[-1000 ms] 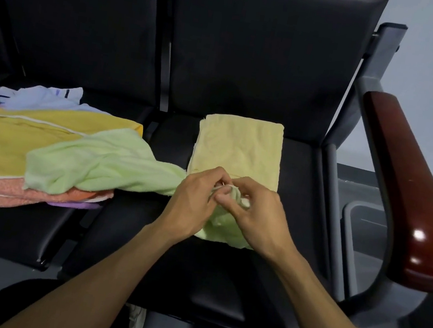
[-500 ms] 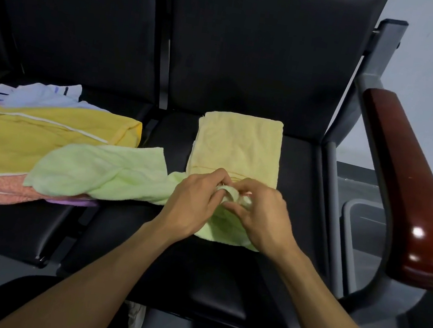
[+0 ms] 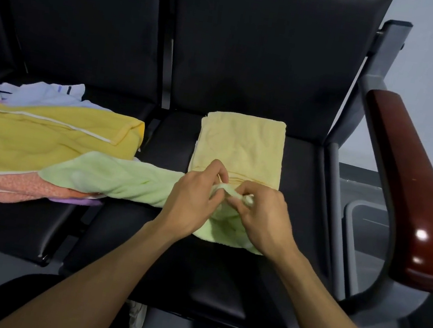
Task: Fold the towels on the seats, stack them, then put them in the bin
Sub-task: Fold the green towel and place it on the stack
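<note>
A light green towel (image 3: 112, 176) stretches from the left seat's pile across to the right seat (image 3: 306, 177). My left hand (image 3: 192, 202) and my right hand (image 3: 263, 216) both pinch its bunched edge close together, just in front of a folded pale yellow towel (image 3: 243, 145) lying flat on the right seat. The towel's near end droops under my hands. On the left seat a pile holds a mustard yellow towel (image 3: 31, 136), an orange towel (image 3: 9, 186), a purple one (image 3: 75, 201) and a white-lilac one (image 3: 41, 90). A grey bin (image 3: 354, 212) stands to the right, mostly hidden.
A dark red armrest (image 3: 409, 178) on a grey metal frame rises right of the seat, between it and the bin. Black seat backs stand behind both seats. The front half of the right seat is bare black cushion.
The green towel has been drawn rightward, off the pile and flatter across the seat gap. Both hands stayed together on its edge, working along it.
</note>
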`<state>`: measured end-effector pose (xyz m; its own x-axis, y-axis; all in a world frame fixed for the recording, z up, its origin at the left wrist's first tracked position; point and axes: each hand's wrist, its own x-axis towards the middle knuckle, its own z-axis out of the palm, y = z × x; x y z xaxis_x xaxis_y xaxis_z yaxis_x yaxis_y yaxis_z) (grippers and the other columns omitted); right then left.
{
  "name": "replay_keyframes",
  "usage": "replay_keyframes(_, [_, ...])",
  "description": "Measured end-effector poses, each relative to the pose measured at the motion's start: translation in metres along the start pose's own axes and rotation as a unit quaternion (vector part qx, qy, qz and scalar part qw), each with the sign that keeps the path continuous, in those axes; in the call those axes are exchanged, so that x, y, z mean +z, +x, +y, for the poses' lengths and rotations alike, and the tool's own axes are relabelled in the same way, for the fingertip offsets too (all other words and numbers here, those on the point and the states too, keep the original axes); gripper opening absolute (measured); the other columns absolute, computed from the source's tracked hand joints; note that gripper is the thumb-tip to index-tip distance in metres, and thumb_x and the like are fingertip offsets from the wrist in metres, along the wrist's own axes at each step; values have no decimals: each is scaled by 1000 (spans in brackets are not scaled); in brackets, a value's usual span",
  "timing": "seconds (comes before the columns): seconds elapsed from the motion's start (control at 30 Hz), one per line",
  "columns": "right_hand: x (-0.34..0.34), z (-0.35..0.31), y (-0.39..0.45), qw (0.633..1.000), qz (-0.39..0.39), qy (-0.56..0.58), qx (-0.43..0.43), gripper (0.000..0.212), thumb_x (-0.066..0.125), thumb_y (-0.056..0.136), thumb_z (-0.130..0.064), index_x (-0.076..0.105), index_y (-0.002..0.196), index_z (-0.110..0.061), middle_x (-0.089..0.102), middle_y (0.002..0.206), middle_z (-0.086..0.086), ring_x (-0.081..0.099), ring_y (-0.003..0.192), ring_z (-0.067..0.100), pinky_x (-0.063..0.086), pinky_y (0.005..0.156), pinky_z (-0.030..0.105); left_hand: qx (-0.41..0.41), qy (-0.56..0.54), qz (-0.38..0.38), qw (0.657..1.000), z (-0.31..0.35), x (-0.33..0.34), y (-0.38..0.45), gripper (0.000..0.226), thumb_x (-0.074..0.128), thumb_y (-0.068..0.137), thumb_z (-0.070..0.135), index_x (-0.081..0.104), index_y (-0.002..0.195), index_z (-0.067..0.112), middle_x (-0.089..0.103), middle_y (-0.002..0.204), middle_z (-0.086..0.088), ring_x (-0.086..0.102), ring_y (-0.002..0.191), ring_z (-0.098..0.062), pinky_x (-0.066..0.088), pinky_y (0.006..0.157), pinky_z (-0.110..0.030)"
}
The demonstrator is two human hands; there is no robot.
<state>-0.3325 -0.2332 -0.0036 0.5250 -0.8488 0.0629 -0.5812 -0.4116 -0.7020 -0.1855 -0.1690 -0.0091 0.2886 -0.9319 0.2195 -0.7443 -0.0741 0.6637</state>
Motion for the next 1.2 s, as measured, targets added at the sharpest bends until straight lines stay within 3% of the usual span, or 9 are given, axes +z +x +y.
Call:
replay_keyframes(0.17, [-10,-4,3,974,187,116,46,22,62,95,-20,53,75,-23,60,67,-4,55,62,9,43,56,27,-50,89,67,993,-5,-8,4,19,62,84,7,51,92,21,60,78,4,57,72,-22,47,61,-39])
replay_keyframes(0.27, [-10,0,2,994,93,45,43,9,68,92,-29,63,99,-28,68,94,-10,62,82,6,53,75,35,-47,33,48,997,-9,-8,5,19,60,85,4,55,93,21,62,78,5,58,73,-21,50,64,-46])
replay_keyframes(0.33, [-4,3,-1,1000,12,-25,14,40,72,88,-40,58,124,-33,63,120,-13,60,103,9,49,91,37,-39,-15,0,999,-6,-5,4,22,59,85,6,57,95,24,62,74,9,58,70,-14,50,66,-43])
replay_keyframes(0.4, [2,2,-1,1000,0,-18,-18,26,71,89,-40,63,113,-34,66,111,-15,62,97,8,52,86,35,-34,-28,-22,999,-2,-3,2,22,59,86,8,56,99,26,59,67,11,52,60,-7,44,60,-35])
replay_keyframes(0.6, [-22,-1,7,959,248,136,26,15,57,100,-15,55,85,-12,59,75,-11,56,66,9,45,57,22,-83,80,62,991,-13,-13,7,17,58,88,7,53,93,22,63,80,1,59,74,-23,49,64,-41])
replay_keyframes(0.87, [1,0,-3,998,-54,-3,-15,30,73,86,-43,66,113,-31,70,101,-16,62,93,4,51,83,29,-28,-81,-12,996,2,-2,4,11,67,88,9,59,89,17,59,56,13,50,52,-6,41,54,-21])
replay_keyframes(0.93, [0,2,2,1000,-9,-25,3,2,67,92,-30,65,92,-29,68,83,-10,64,81,12,54,74,39,-26,-71,-8,997,1,0,5,10,66,88,10,60,89,18,55,58,12,49,55,-6,42,57,-25])
replay_keyframes(1.1, [-14,-2,3,961,212,156,85,19,49,87,-1,57,79,-17,62,73,-5,56,66,2,43,53,18,-50,102,38,993,-7,-1,5,15,57,90,9,55,89,24,57,74,12,58,70,-18,47,61,-35])
replay_keyframes(1.2, [-21,-2,4,960,203,172,92,16,49,87,-3,54,76,-14,59,70,-2,50,59,1,38,48,17,-79,84,67,991,-12,-6,8,23,54,86,4,56,79,26,58,72,12,60,69,-18,52,62,-41])
